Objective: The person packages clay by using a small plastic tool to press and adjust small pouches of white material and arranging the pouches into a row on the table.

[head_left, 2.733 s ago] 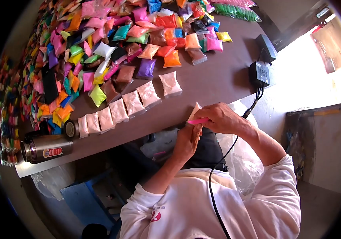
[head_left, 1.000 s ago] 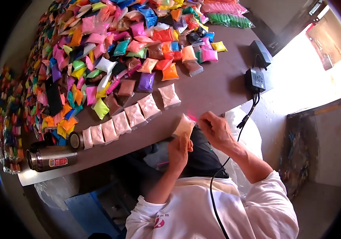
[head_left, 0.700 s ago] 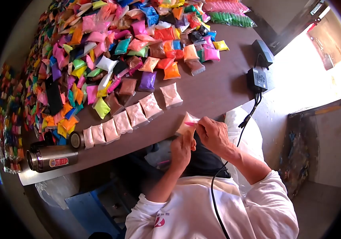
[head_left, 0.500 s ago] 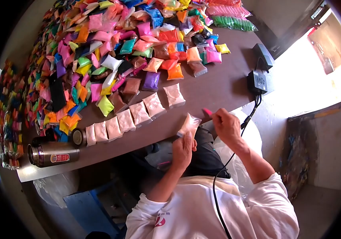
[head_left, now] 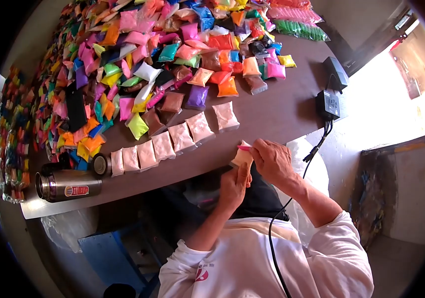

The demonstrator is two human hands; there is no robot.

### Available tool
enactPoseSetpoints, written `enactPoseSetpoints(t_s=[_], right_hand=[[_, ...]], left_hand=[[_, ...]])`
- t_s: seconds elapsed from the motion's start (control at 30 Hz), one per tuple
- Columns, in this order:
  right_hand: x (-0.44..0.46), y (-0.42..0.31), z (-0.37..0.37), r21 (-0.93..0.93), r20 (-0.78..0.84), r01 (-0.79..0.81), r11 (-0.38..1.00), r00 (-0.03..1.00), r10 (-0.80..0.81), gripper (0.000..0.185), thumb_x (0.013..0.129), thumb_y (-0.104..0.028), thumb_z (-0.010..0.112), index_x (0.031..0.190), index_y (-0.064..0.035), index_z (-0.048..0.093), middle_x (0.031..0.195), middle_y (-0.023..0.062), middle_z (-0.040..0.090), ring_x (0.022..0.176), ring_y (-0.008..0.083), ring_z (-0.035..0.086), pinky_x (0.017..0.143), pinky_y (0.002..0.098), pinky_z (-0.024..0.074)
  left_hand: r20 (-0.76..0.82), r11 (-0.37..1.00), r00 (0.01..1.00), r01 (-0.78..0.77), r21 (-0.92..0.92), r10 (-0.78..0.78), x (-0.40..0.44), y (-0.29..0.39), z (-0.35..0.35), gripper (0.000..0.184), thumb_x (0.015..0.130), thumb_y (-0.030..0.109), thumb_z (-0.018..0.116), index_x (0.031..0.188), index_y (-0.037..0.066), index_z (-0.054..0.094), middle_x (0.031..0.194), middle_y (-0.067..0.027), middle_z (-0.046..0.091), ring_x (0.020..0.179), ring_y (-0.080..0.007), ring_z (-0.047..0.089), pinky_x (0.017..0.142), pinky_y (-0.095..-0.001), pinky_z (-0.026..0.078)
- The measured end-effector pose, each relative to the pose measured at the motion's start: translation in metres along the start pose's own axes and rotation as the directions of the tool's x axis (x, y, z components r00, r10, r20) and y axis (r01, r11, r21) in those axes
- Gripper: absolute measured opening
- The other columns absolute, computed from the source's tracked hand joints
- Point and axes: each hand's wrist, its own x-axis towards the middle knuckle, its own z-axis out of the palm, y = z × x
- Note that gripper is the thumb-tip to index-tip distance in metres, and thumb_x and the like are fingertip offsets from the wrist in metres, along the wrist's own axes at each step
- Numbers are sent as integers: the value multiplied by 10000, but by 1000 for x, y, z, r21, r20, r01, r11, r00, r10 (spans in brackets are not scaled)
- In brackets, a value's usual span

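From my remote feed, the change is at the right hand point(head_left: 274, 161): half a second ago it held the slim pink tool point(head_left: 243, 147) clear of the filled sachet point(head_left: 242, 158); now it has the tool against the sachet's upper end, so both hands are again working on one packet. The right fingers are curled, pinching the tool. The left hand point(head_left: 234, 186) grasps the sachet's lower part, thumb in front, above the near edge of the desk point(head_left: 282, 107).

Toward the near left corner I see six pale pink sachets point(head_left: 163, 145) lined up, with a seventh point(head_left: 226, 116) apart at the right end. A steel flask point(head_left: 71, 186) lies on its side by that corner, its sticker point(head_left: 77, 190) red with lettering too small for me to read. The sweatshirt point(head_left: 257, 258) bears a pinkish-red emblem point(head_left: 201, 274) under small, illegible characters. The black box point(head_left: 327, 105) near the right edge shows pale markings I cannot make out.
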Motion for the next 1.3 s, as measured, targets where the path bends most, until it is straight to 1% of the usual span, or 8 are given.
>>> enactPoseSetpoints(t_s=[0.17,0.23,0.33,0.4,0.53,0.6,0.73,1.3], right_hand=[[-4,19,7,-11,-65,-7,1000,998,7,137,879,-114,541,766,-42,510,677,141,578,625,313,592,532,409,440],[-9,29,7,379,-99,-129,916,979,179,62,865,-94,532,845,-36,544,711,165,563,669,334,580,563,404,431],[-31,30,-1,473,43,-309,825,943,329,71,876,-94,529,872,-29,558,703,121,541,644,222,540,565,334,414],[-52,28,13,762,215,-421,492,881,421,219,889,-212,592,899,6,596,753,19,546,700,93,467,590,255,389],[-50,-3,12,747,420,-571,339,802,426,338,897,-294,610,951,40,599,773,34,593,701,91,538,574,234,428],[-46,-7,20,868,486,-489,-84,803,345,308,914,-278,580,940,28,595,728,51,610,572,113,578,481,229,460],[-39,-10,23,897,441,-413,-155,833,333,278,940,-247,521,913,25,574,671,90,621,417,152,557,344,244,442],[-48,0,28,940,341,-327,-97,893,293,254,931,-228,544,929,24,579,656,86,623,416,121,559,343,212,434]], left_hand=[[-8,993,1000,-7,116,8,-2,-2,-1,509,976,384,449,646,2,514,544,-31,489,469,-89,447,450,-241,352],[-3,998,1000,7,68,-7,-6,-8,-6,533,976,407,435,634,4,505,556,-41,509,476,-91,468,453,-241,367],[-14,999,999,42,-19,-43,-12,-11,-8,530,973,418,434,622,27,505,562,-34,515,488,-90,491,463,-222,393],[6,994,997,77,-81,-77,-12,-5,-5,519,972,417,435,621,41,504,566,-26,513,493,-87,496,469,-214,403],[56,993,996,69,-96,-64,-12,2,2,488,969,419,439,634,69,502,579,-7,508,503,-79,504,483,-195,424],[60,994,997,61,-92,-55,-12,2,4,482,971,415,436,643,68,501,580,-7,507,503,-78,503,480,-197,420],[70,998,997,40,-48,-36,-16,3,1,460,979,387,433,658,65,498,587,-10,505,502,-77,496,474,-205,408],[143,997,989,36,-72,-25,-31,2,7,432,971,369,468,690,44,516,600,-10,499,518,-76,477,474,-219,389]])
